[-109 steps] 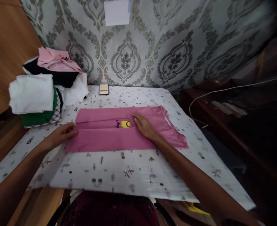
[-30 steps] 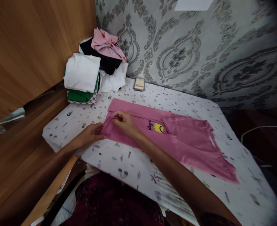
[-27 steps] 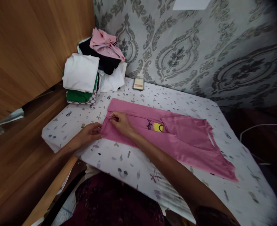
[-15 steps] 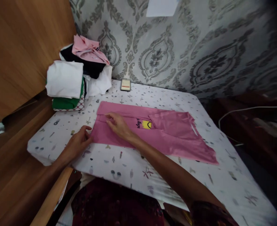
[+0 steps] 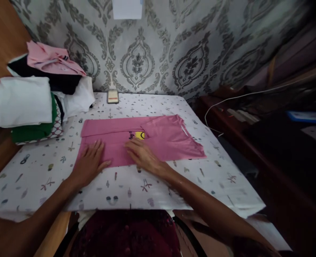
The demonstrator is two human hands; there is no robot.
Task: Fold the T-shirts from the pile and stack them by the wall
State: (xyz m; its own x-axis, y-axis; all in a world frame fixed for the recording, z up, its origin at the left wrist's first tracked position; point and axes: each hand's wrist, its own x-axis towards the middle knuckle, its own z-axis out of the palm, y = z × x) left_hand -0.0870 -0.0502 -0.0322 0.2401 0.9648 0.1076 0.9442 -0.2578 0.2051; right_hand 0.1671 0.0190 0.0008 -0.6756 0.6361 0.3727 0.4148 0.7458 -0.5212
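Note:
A pink shirt (image 5: 163,142) lies across the patterned white cloth, its long edge folded inward and a yellow print showing near its middle. My left hand (image 5: 89,162) rests flat on the shirt's left end with its fingers spread, open. On the near half of the shirt, just below the yellow print, my right hand (image 5: 144,155) touches the fabric, fingers slightly bent and apart, holding nothing.
Folded clothes (image 5: 22,101) are stacked at the left, beside a pile topped by a pink garment (image 5: 52,59). A small framed card (image 5: 113,96) is near the wall. A white cable (image 5: 233,98) crosses dark furniture (image 5: 267,157) on the right.
The view has turned to the right. My left hand has moved from the shirt's left edge onto the fabric and flattened. My right hand has shifted right along the shirt, toward its near edge.

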